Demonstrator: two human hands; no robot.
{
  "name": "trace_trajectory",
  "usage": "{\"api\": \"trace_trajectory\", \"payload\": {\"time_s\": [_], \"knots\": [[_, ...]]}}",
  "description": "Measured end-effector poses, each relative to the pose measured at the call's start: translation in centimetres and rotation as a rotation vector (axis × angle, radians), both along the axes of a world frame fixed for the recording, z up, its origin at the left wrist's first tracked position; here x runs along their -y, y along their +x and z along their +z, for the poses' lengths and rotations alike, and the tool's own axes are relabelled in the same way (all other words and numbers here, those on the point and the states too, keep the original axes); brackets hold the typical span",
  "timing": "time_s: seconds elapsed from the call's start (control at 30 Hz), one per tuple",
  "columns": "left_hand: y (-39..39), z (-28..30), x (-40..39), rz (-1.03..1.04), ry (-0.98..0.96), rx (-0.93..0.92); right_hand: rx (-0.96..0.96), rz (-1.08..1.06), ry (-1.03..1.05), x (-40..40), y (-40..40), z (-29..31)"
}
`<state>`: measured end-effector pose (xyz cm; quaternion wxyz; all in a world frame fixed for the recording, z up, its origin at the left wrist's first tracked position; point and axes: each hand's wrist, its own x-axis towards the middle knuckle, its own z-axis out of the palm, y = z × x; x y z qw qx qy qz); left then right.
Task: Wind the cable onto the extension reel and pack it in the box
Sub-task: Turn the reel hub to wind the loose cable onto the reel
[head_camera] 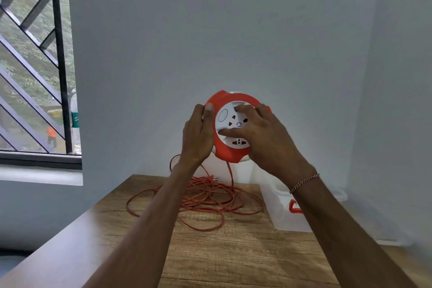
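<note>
I hold a round orange extension reel [224,149] with a white socket face upright in the air above the table. My left hand [198,133] grips its left rim, thumb on the front. My right hand [261,133] lies over the white centre with its fingers spread on the sockets. An orange cable [210,196] hangs from the reel's bottom and lies in loose tangled loops on the wooden table [233,252], its plug near the wall. A clear plastic box [285,213] with an orange latch stands at the right, partly hidden by my right forearm.
The table stands in a corner, with white walls behind and to the right. A barred window [35,65] is at the left, with a bottle on its sill. The table's left edge runs diagonally toward me.
</note>
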<state>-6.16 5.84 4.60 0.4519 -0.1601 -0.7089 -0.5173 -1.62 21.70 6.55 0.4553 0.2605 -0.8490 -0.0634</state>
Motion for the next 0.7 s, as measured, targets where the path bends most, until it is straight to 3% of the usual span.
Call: {"api": "trace_trajectory", "payload": {"time_s": [0.57,0.7], "knots": [[0.26,-0.09,-0.42,0.002,-0.016,-0.005,-0.098,-0.005,-0.372,0.13,-0.06,-0.49],[0.31,-0.10,-0.39,-0.018,0.012,0.005,-0.244,0.043,-0.405,-0.41,0.34,0.16]]}}
